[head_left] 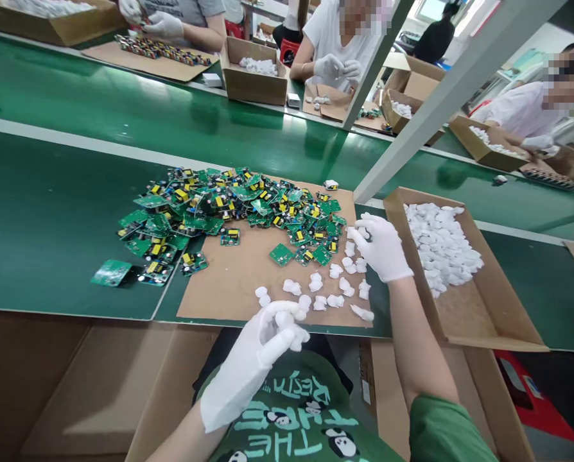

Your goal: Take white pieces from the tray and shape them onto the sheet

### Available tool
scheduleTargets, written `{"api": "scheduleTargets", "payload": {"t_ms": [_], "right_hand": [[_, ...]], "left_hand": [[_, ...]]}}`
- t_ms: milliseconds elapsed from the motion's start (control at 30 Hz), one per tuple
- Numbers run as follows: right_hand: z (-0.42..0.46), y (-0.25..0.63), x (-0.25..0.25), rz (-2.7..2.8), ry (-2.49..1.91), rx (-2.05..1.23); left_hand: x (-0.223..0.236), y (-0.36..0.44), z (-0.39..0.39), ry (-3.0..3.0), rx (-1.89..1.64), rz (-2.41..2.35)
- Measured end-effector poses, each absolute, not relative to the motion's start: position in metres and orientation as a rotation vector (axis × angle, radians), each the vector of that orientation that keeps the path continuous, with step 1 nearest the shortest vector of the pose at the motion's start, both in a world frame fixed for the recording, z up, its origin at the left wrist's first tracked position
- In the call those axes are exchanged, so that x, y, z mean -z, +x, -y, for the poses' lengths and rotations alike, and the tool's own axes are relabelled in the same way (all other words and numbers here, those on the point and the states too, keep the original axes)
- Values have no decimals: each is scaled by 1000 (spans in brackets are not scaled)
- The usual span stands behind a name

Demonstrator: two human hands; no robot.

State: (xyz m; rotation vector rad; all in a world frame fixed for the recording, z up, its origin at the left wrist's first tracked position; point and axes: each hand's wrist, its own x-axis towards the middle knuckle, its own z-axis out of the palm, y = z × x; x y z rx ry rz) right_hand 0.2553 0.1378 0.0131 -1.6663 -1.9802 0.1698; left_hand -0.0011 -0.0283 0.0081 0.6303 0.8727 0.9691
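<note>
My left hand [268, 337], in a white glove, is raised over the front edge of the cardboard sheet [248, 282]. Its fingers are curled round a small white piece [287, 321], which blends with the glove. My right hand [382, 247], also gloved, hovers at the sheet's right side with fingers bent together; what they hold, if anything, I cannot make out. Several small white lumpy pieces [346, 287] lie scattered between the hands. Behind them spreads a heap of green circuit boards [219, 202] with yellow and black components.
To the right stands a cardboard box [503, 314] of white pieces [441, 247]. A grey metal post [412, 128] slants up beside it. A green conveyor [171, 119] runs behind the bench; co-workers in white gloves [164, 25] sit across it with boxes [255, 80].
</note>
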Motion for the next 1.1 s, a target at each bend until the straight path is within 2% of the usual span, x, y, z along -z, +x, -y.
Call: {"api": "scheduleTargets", "payload": {"t_ms": [67, 167, 233, 400, 533, 933, 1000, 1100], "right_hand": [[-100, 238, -28, 1993, -1586, -198], [-39, 210, -42, 2204, -1252, -589], [-12, 195, -41, 2255, -1183, -774], [1, 182, -27, 2137, -1193, -939], [-1, 178, -23, 1979, -1131, -1222], [8, 173, -10, 1990, -1125, -911], [8, 179, -13, 1998, -1136, -952], [10, 183, -14, 1797, -1068, -1216]], "left_hand": [[-8, -3, 28, 531, -977, -774], [-7, 0, 24, 573, -978, -821], [-7, 4, 22, 680, -971, -955], [-4, 11, 23, 726, -1057, -1037], [-3, 7, 26, 738, -1043, -1048], [-8, 10, 19, 877, -944, -1037], [-8, 11, 19, 844, -942, -986], [-7, 13, 18, 767, -962, -874]]}}
